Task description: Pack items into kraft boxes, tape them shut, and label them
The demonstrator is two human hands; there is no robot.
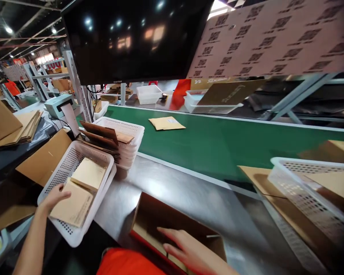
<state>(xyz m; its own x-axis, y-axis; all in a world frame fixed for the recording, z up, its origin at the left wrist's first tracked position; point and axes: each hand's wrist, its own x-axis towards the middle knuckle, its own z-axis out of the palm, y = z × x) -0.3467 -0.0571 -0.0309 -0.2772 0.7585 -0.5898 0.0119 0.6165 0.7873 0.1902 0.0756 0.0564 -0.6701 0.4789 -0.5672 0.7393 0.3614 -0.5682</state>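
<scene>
From where I stand, the person's two hands are well apart. The left hand [55, 196] is over a white perforated basket [63, 167], its thumb lying across the edge of the lower cardboard packet [74, 204]; I can't tell whether the fingers close beneath it. The upper packet [89, 173] lies in the same basket, partly tucked against the lower one. The right hand [186, 248] reaches into an open cardboard box [166, 214], thumb and fingers spread; whether the fingertips touch the bottom, I can't see. That box sits on the shiny metal surface [160, 179], close to the person's body. Behind the basket, folded cardboard pieces [101, 133] lean at a stack of white baskets [133, 135]. Beyond the surface runs a green belt [218, 139], with a flat yellowish envelope [167, 123] lying on it. A dark screen [137, 42] hangs above, beside a sheet of printed codes [263, 36].
</scene>
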